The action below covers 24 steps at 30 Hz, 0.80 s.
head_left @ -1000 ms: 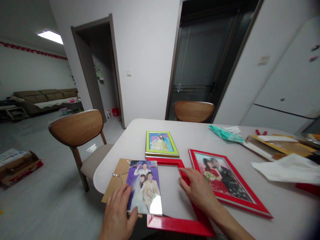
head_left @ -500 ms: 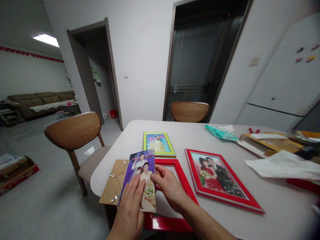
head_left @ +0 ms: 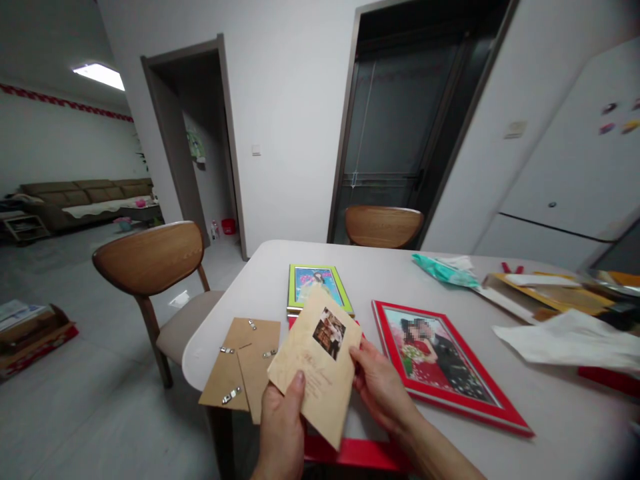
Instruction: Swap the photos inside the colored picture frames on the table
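Observation:
Both my hands hold a tan paper sheet (head_left: 316, 370) with a small photo printed near its top, lifted above the table's near edge. My left hand (head_left: 284, 420) grips its lower left edge with the thumb on top. My right hand (head_left: 381, 387) pinches its right edge. Under the sheet lies an empty red frame (head_left: 357, 451), mostly hidden. A brown backing board (head_left: 239, 370) with metal clips lies to the left, overhanging the table edge.
On the white table (head_left: 390, 280) lie a green-framed photo (head_left: 317, 287), a large red-framed photo (head_left: 443, 363), a teal bag (head_left: 440, 270), and papers and boxes (head_left: 565, 313) at right. Wooden chairs (head_left: 155, 263) stand at the left and far side.
The purple wedding photo in my hands has been turned over or swapped: a tan sheet with a small picture now faces me. Both hands lifted it off the empty red frame.

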Each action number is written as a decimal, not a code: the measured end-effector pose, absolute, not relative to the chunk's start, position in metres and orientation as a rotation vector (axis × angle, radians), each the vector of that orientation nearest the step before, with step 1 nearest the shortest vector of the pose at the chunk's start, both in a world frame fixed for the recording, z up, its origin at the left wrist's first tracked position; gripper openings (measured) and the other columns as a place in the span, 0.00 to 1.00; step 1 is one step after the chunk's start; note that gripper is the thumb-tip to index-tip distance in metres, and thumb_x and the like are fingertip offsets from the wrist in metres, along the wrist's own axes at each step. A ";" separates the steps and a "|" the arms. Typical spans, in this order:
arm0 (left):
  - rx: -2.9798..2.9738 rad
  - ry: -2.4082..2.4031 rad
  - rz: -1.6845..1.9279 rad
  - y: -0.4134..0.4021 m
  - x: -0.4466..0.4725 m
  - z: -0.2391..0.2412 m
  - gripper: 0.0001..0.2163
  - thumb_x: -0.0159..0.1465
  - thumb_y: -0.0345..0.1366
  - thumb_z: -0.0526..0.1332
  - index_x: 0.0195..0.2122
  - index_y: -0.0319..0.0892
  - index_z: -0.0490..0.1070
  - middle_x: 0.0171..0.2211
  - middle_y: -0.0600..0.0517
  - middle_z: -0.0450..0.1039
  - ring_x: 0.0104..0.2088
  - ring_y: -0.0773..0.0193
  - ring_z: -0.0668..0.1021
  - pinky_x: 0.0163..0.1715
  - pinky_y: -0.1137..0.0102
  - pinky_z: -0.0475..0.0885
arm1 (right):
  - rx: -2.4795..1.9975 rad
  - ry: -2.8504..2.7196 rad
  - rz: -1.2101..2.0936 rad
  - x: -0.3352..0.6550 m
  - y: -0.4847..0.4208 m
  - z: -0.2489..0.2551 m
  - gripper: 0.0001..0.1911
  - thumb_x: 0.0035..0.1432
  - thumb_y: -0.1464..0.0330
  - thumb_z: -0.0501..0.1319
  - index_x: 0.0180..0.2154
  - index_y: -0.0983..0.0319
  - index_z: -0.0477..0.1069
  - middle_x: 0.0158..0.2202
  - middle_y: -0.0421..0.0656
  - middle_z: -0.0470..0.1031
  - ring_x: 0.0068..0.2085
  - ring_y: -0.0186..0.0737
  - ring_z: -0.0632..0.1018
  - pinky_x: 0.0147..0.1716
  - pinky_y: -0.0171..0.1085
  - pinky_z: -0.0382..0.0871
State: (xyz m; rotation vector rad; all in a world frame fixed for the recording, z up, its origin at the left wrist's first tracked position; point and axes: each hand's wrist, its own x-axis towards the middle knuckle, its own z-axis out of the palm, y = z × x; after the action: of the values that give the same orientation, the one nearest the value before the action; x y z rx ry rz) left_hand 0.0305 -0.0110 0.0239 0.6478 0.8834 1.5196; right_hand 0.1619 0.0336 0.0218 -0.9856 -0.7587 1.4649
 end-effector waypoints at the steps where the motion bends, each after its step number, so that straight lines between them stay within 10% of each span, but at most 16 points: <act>1: 0.694 0.884 1.501 -0.010 0.029 0.023 0.26 0.52 0.40 0.60 0.51 0.38 0.57 0.45 0.43 0.69 0.45 0.55 0.71 0.45 0.64 0.65 | -1.009 -0.752 1.451 0.169 0.035 0.024 0.23 0.47 0.69 0.54 0.48 0.61 0.59 0.38 0.44 0.74 0.34 0.39 0.76 0.30 0.36 0.70; 15: 1.925 1.410 0.705 -0.012 0.006 0.004 0.26 0.48 0.32 0.57 0.50 0.33 0.59 0.56 0.41 0.53 0.55 0.55 0.58 0.54 0.62 0.53 | -1.379 -1.160 1.425 0.195 0.057 0.015 0.24 0.44 0.74 0.47 0.47 0.66 0.61 0.33 0.46 0.76 0.29 0.39 0.76 0.26 0.34 0.68; 24: 2.175 1.486 0.504 -0.010 0.009 0.013 0.24 0.50 0.36 0.58 0.48 0.33 0.62 0.55 0.39 0.54 0.55 0.52 0.58 0.54 0.57 0.52 | -1.714 -1.847 0.617 0.202 0.072 0.011 0.17 0.48 0.68 0.49 0.37 0.65 0.71 0.36 0.49 0.75 0.35 0.42 0.74 0.33 0.34 0.63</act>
State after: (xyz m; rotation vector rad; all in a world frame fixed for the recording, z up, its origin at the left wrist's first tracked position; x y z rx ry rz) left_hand 0.0091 -0.0098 0.0126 2.1749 1.4857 0.5044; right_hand 0.2020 0.0723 0.0110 -1.7139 -1.8470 0.6168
